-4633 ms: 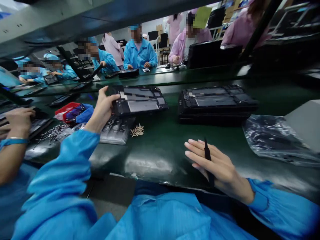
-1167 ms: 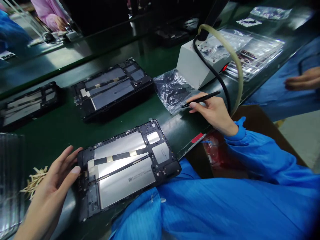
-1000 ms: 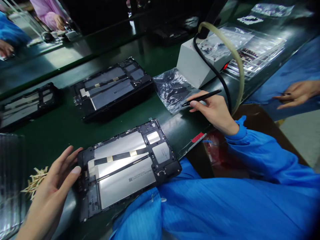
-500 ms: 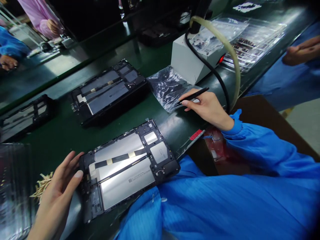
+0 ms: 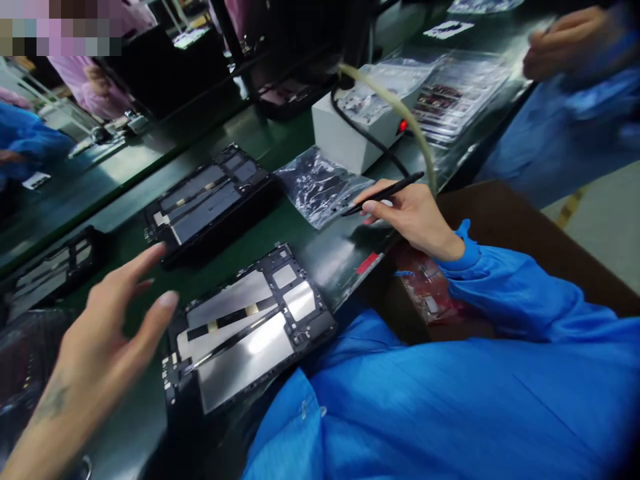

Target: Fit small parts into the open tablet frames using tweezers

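Observation:
My left hand (image 5: 105, 333) is open, thumb and fingers apart, held over the left end of an opened tablet (image 5: 245, 333). A gap shows between its fingers and the tablet, whose silver battery plates, black flex cables and black frame face up at the table's near edge. In my right hand (image 5: 407, 210) is a slim black pen-like tool (image 5: 387, 192), gripped between thumb and fingers. Its tip points down left at a clear plastic bag (image 5: 317, 190) of small parts on the table; whether it touches the bag I cannot tell.
Behind the tablet stands a stack of similar opened tablets (image 5: 210, 200), with another (image 5: 50, 273) farther left. A white box (image 5: 340, 130) with a red-lit switch, hose and cable stands beyond the bag. Clear trays (image 5: 455, 100) lie farther right, near another person's hand (image 5: 570, 43).
My left hand has come off the tablet's left edge and lifted, fingers spreading. My right hand keeps the black tool by the bag. The camera view has shifted slightly right.

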Demonstrator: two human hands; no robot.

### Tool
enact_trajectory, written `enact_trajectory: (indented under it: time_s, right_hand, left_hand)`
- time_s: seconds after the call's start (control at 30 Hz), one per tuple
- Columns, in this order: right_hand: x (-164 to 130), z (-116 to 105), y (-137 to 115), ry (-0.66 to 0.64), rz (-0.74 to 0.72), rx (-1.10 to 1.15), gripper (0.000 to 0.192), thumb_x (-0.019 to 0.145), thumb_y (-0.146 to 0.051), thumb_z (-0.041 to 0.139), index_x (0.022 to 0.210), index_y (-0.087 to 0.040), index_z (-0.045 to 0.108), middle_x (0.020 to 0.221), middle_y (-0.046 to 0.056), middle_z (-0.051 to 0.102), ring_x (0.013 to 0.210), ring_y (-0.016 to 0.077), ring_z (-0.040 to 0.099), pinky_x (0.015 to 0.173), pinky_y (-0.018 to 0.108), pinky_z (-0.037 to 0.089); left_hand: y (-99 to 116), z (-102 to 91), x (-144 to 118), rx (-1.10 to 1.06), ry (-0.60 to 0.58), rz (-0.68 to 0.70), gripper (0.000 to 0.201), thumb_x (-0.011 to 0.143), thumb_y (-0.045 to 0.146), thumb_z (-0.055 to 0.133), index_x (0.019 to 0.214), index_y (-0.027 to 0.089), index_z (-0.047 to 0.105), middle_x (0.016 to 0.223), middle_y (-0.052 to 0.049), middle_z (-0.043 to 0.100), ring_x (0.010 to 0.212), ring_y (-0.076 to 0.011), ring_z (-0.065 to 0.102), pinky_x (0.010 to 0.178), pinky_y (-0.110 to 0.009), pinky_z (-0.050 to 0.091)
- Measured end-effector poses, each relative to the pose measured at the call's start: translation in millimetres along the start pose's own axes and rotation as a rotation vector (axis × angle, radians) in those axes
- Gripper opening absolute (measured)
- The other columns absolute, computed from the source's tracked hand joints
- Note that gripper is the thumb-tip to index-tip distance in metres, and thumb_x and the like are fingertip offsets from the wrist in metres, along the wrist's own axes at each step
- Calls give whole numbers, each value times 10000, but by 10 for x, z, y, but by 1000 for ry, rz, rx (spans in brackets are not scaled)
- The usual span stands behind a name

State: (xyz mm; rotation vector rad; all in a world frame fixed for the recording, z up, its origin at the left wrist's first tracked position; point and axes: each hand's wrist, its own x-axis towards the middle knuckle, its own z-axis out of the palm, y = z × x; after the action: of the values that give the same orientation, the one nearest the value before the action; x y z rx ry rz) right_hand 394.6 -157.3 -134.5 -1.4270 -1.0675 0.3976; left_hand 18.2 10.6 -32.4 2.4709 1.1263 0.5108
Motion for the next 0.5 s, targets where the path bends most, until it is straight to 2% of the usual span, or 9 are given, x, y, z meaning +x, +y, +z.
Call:
enact_trajectory:
  time_s: [0.07, 0.17, 0.23, 0.27, 0.3, 0.33, 0.37, 0.43, 0.5]
  right_hand:
    - [-235, -223, -118, 54, -29, -27, 341, 863, -650, 778, 910, -313, 794, 966, 14, 753, 792, 197, 728, 685, 376, 680]
    - [-690, -622, -241, 188, -135, -197, 177, 891, -506, 800, 919, -332, 818, 927, 12, 773, 810, 214, 735, 765, 404, 666]
    - [-966, -886, -217, 403, -220, -270, 111, 830, -406, 874, 889, -325, 827, 912, 17, 783, 871, 240, 739, 873, 438, 644]
    - [-1070, -1014, -165, 539, -260, -259, 119, 820, -384, 885, 902, -322, 825, 926, 16, 782, 889, 241, 736, 907, 445, 631]
    - [-1143, -1141, -87, 675, -291, -212, 133, 836, -392, 872, 933, -322, 814, 936, 10, 773, 886, 231, 731, 911, 442, 626]
    - [-1184, -1265, 11, 787, -308, -146, 138, 892, -422, 816, 992, -329, 793, 955, 4, 759, 875, 213, 724, 898, 433, 626]
    - [-1196, -1384, 123, 863, -309, -73, 153, 960, -459, 731, 1052, -340, 762, 963, -2, 743, 866, 197, 718, 879, 420, 630]
    - [-1155, -1593, 362, 903, -256, 63, 209, 1027, -518, 612, 1083, -345, 714, 938, 2, 726, 887, 188, 711, 904, 421, 629]
    - [-1082, -1745, 578, 879, -185, 182, 250, 1007, -573, 626, 1013, -337, 706, 895, 12, 724, 954, 202, 703, 1001, 450, 599]
  left_hand:
    - [475, 214, 381, 164, -71, 365, 577, 973, 573, 498, 1451, 284, 640, 1449, 3, 667, 1415, -340, 574, 1264, -562, 435]
    - [1250, 825, 879, 186, -294, 834, 561, 1009, 342, 268, 1355, 204, 687, 1356, 3, 716, 1316, -266, 651, 1160, -501, 518]
    - [1772, 1340, 1085, 109, -445, 1065, 539, 991, 260, 308, 1334, 137, 706, 1327, -105, 731, 1260, -282, 683, 1115, -516, 542]
    - [2029, 1600, 1143, 11, -528, 1114, 496, 990, 257, 371, 1326, 120, 709, 1316, -141, 734, 1241, -283, 696, 1124, -504, 543]
    - [2282, 1847, 1170, -133, -607, 1098, 468, 1003, 256, 421, 1366, 115, 679, 1362, -158, 714, 1274, -273, 687, 1159, -479, 526]
    - [2528, 2075, 1171, -321, -667, 1022, 457, 1013, 259, 461, 1409, 111, 635, 1434, -169, 675, 1335, -269, 657, 1189, -456, 509]
    - [2762, 2275, 1151, -496, -781, 894, 481, 1037, 255, 464, 1491, 120, 552, 1539, -167, 597, 1410, -258, 609, 1216, -432, 490]
    - [3171, 2580, 1068, -791, -1029, 571, 539, 1087, 228, 392, 1617, 136, 358, 1679, -152, 434, 1498, -230, 531, 1243, -397, 471]
    - [3456, 2741, 970, -924, -1155, 390, 571, 1114, 212, 317, 1673, 154, 217, 1725, -111, 358, 1545, -191, 470, 1270, -367, 445]
